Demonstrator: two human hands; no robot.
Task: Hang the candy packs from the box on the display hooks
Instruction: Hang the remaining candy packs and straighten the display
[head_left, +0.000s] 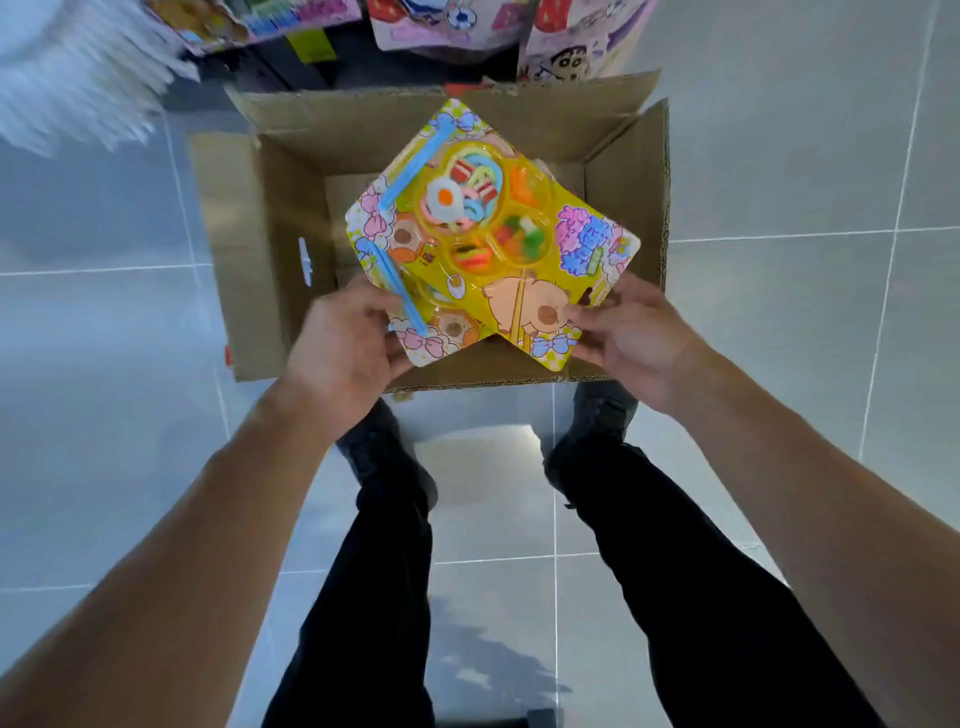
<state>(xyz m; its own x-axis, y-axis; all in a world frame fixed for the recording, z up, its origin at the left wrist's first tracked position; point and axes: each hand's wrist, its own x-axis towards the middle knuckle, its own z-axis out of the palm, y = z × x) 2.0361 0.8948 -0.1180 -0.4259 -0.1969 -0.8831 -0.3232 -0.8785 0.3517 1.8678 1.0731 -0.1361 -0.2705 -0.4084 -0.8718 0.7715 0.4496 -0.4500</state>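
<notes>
- Candy pack (488, 234): a yellow blister card printed with cartoon animals and bows, turned corner-on like a diamond; clear compartments in its middle hold gummy shapes, among them a fried egg, and blue sticks lie along its left edge. It is held above the open cardboard box (249, 249).
- Left hand (343, 348): fingers curled round the lower left edge of the pack, thumb on its printed face, gripping it.
- Right hand (631, 332): fingers and thumb pinch the lower right edge of the same pack, near a blue bow.
- Cardboard box: stands on the tiled floor (779, 322) with flaps folded outward; the part of its inside that shows past the pack is bare cardboard.
- Hanging packs (452, 26): cartoon-printed goods at the upper edge of the view, beyond the box; their hooks cannot be made out.
- Blurred white items (78, 78): upper left, too smeared to identify.
- Legs in black trousers (374, 597) and black shoes (379, 452): planted just before the near side of the box.
</notes>
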